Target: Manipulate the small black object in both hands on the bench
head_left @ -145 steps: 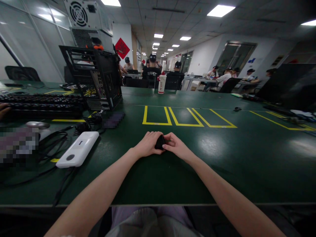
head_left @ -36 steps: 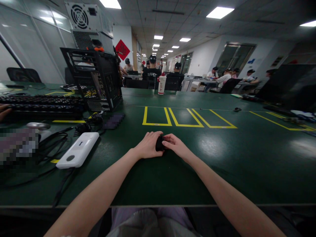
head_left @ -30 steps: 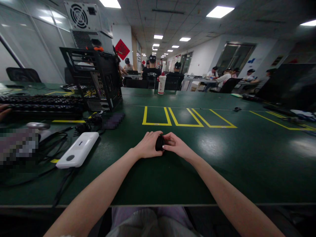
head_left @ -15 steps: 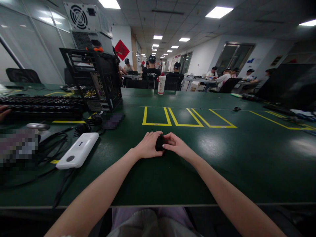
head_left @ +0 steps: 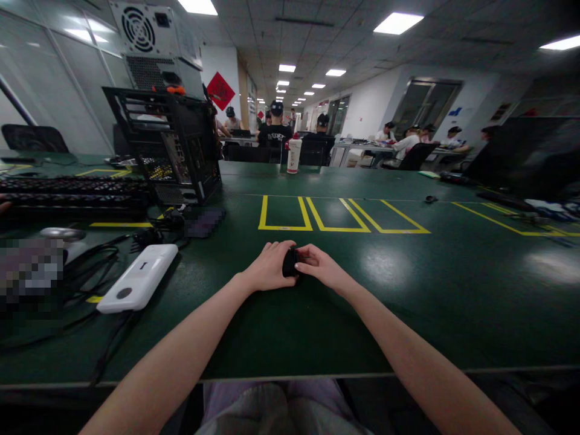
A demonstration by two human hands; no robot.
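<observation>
A small black object (head_left: 289, 264) sits between my hands, low over the green table (head_left: 344, 326); its exact kind does not show. My left hand (head_left: 270, 266) wraps round it from the left, thumb at the near side and fingers at the far side. From the right, my right hand (head_left: 321, 267) holds its edge with thumb and bent fingertips. Part of the object is covered by fingers. Just beyond my hands, yellow tape outlines (head_left: 285, 228) mark the tabletop.
To the left lie a white power bank-like device (head_left: 138, 279) with a cable and several black cords. An open black computer case (head_left: 174, 145) stands behind them. A white and red cup (head_left: 293, 156) is at the far edge. Several people sit at tables beyond.
The whole view has shifted slightly left. Both hands stay on the black object, with only a small change in how it sits between the fingers.
</observation>
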